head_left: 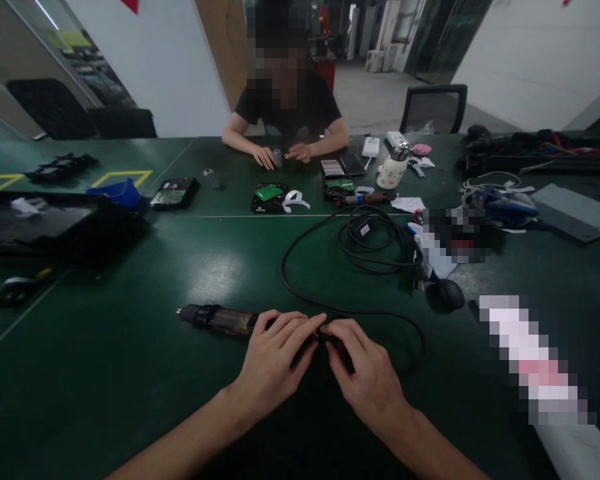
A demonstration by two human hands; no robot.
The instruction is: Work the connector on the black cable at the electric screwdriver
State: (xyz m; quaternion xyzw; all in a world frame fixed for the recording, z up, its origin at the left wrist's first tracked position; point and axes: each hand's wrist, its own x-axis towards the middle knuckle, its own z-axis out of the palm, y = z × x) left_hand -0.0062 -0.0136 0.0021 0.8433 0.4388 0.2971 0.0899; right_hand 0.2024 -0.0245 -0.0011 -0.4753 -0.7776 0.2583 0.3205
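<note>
An electric screwdriver [215,317] with a dark, partly clear barrel lies on the green table [130,373], its tip pointing left. My left hand [275,360] rests over its rear end with the fingers curled on it. My right hand [367,373] pinches the spot where the black cable [300,247] joins the tool. The cable loops away to the right and up into a coil [375,237].
Across the table a person in a black shirt handles a small cylinder [278,157]. Hard drives [175,193] and circuit boards [269,193], a white bottle [393,170], a black tray [55,223] at left and tangled cables [495,200] at right lie about.
</note>
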